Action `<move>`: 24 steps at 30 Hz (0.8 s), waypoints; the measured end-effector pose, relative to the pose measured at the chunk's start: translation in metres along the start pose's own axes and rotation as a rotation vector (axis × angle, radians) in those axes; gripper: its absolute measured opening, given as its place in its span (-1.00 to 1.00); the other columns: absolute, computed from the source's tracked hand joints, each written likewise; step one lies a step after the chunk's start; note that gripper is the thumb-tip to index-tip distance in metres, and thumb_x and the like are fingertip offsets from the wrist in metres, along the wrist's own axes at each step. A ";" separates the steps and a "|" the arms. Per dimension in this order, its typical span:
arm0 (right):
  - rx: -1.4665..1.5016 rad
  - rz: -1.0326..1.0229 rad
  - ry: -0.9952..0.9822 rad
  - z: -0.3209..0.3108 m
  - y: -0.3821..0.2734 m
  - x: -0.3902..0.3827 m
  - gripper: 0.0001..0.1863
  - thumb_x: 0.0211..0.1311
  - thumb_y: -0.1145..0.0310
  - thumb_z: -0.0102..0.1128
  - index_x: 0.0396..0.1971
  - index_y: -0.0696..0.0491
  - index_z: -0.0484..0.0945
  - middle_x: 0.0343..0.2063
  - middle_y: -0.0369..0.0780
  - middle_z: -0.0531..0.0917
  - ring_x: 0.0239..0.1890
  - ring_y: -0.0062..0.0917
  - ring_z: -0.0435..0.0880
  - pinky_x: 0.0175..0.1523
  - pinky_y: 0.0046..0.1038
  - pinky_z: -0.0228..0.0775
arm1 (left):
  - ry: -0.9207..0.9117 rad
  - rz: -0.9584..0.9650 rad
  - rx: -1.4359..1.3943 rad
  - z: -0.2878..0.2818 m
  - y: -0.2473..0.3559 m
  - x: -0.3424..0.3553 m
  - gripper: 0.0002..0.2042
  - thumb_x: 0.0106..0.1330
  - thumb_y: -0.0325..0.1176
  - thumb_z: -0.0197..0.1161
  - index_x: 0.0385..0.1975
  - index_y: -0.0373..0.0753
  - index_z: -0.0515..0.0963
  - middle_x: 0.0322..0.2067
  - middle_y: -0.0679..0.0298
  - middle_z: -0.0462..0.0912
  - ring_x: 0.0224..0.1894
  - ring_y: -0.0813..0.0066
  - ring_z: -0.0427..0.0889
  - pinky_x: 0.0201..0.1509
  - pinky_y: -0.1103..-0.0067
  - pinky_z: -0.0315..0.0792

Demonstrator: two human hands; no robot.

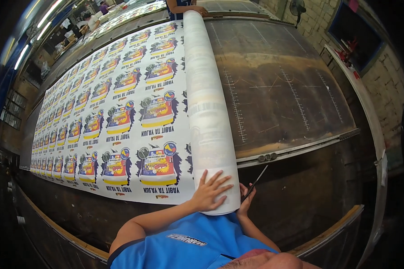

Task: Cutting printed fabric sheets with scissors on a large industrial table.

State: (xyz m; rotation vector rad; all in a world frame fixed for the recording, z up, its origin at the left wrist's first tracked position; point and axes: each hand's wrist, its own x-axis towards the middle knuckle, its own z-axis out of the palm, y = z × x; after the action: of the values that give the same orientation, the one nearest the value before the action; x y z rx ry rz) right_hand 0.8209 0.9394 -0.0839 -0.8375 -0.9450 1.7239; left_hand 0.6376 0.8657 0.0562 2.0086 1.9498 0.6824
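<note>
A thick white roll (211, 107) of printed sheet stretches away from me across the long table. Its unrolled part, a white sheet (134, 134) covered with rows of colourful repeated prints, spreads out flat to the left. My left hand (213, 190) lies on top of the roll's near end, fingers spread and palm down. Beside that end, on its right, my right hand (247, 199) is closed round a long, thin, dark tool with a pale metal tip (261, 176). The tool points up and to the right; its exact kind is unclear. The roll partly hides that hand.
To the right is the dark, stained tabletop (274, 85) with white scale marks. A metal rail (296, 142) edges its near side. At the roll's far end stands another person (179, 9), a hand near the roll. A fan (297, 8) hangs by the block wall.
</note>
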 end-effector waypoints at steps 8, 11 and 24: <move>-0.151 0.118 0.225 -0.091 -0.022 0.053 -0.44 0.45 0.31 -0.02 0.31 0.03 -0.03 -0.01 0.00 0.54 0.03 -0.35 0.56 0.18 -0.34 0.39 | -0.160 0.011 0.165 0.051 0.078 0.108 -0.65 0.32 -0.06 0.11 -0.03 -0.08 0.62 0.14 0.21 0.53 0.42 0.21 0.21 0.47 -0.12 -0.29; -0.049 0.033 0.283 -0.115 -0.055 0.070 -0.46 0.42 0.33 0.01 0.29 0.03 0.05 -0.04 -0.11 0.52 -0.03 -0.41 0.54 0.13 -0.33 0.38 | -0.272 0.067 -0.047 0.085 0.099 0.147 -0.69 0.33 -0.12 0.10 -0.13 -0.17 0.62 -0.09 0.20 0.66 0.05 0.31 0.60 0.44 -0.04 -0.03; 0.043 -0.063 0.499 -0.182 -0.113 0.133 -0.60 0.48 0.23 -0.06 0.23 -0.04 0.23 -0.04 -0.18 0.50 -0.02 -0.47 0.52 0.08 -0.40 0.38 | -0.265 0.096 -0.413 0.166 0.139 0.229 -0.71 0.16 -0.22 0.14 -0.18 -0.13 0.66 -0.51 0.16 0.68 -0.43 0.11 0.68 -0.35 0.25 0.52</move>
State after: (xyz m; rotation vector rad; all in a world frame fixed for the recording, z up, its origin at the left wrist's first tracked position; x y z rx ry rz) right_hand 0.9845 1.1316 -0.0840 -1.1273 -0.5868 1.3799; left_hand 0.8383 1.1059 0.0174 1.8334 1.4350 0.7277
